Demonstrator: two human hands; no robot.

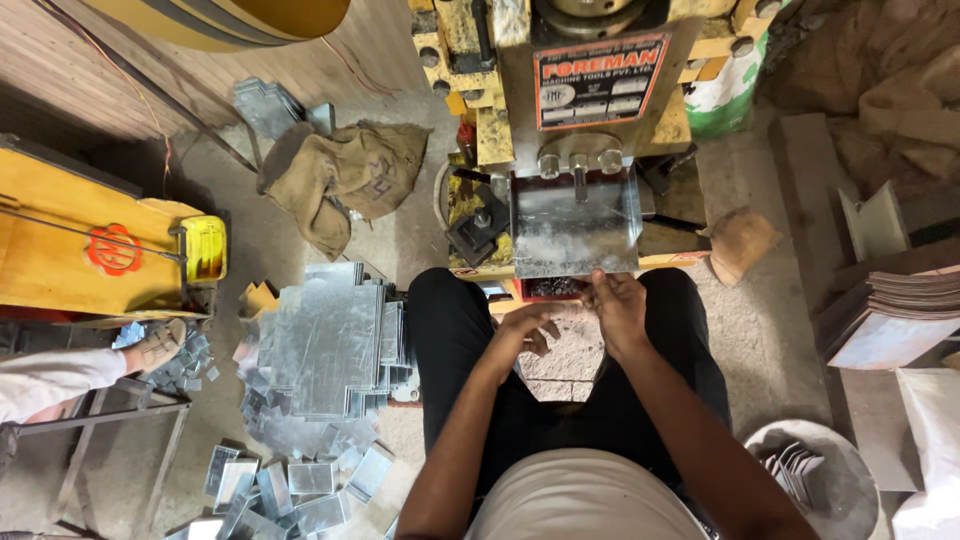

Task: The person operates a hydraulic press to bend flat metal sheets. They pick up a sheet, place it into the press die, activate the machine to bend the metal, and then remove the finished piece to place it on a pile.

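Yellow press machine w/ red label plate at top centre; shiny silver metal sheet below it. Grey-silver sheet stack at left. Black trousers, beige shirt, olive-brown sack.

The person wears a pale, off-white top with short sleeves that leave both forearms bare from above the elbow down. The trousers are plain black and cover both legs to the knees and beyond. The left hand and right hand are bare, with no gloves, rings, watch or wristband showing.
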